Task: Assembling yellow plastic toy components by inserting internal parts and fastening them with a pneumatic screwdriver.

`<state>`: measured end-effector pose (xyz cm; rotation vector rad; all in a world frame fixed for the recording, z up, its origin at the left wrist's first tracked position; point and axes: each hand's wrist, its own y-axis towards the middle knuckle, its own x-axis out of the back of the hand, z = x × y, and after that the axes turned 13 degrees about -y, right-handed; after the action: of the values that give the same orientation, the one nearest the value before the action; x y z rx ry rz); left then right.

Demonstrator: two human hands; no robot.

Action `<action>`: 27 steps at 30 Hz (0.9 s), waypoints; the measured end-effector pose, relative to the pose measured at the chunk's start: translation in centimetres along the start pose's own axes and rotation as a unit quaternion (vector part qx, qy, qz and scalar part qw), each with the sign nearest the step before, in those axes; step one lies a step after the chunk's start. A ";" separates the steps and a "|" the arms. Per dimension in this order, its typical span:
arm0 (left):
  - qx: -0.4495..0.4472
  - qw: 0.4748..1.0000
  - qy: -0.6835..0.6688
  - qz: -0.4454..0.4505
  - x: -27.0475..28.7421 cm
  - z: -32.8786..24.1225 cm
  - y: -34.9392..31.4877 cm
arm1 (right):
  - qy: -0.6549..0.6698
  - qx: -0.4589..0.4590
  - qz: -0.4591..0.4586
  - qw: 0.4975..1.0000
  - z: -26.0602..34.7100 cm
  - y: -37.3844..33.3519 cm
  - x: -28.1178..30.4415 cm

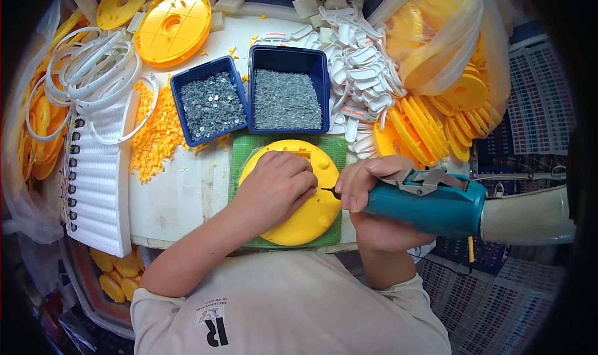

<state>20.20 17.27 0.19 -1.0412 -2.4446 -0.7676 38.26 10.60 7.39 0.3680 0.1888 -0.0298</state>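
Note:
A round yellow plastic disc-shaped housing (293,230) lies on a green mat (341,144) in front of me. My left hand (278,183) rests over its upper left part, fingers curled together. Its fingertips come close to the middle of the disc, and whatever they may pinch is hidden. With my right hand (380,193) I grip a teal electric screwdriver (423,204), held almost level at the disc's right side. The dark bit (328,190) points left over the disc, close to my left fingers. Whether the bit touches a screw cannot be made out.
Behind the mat stand two blue bins, one of small metal pieces (212,102), one of screws (288,99). Left lie small yellow parts (152,137), white rings (103,74) and a white foam tray (103,187). Right are white plastic pieces (361,68) and bagged yellow discs (436,99).

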 end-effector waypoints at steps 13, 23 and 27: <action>-0.018 0.999 -0.018 -0.021 0.1 0.1 0.0 | 0.019 -0.021 -0.003 1.000 0.0 -0.1 -0.2; -0.001 0.976 0.156 -0.148 6.0 5.6 6.8 | -0.012 0.012 -0.027 0.999 0.1 -0.7 0.6; 0.021 0.960 0.280 -0.020 5.3 7.2 7.3 | -0.009 0.001 -0.030 1.000 0.3 -1.1 0.8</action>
<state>21.27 28.79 -0.18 -0.6442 -1.9858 -0.8760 39.03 9.50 7.11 0.3639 0.1828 -0.0929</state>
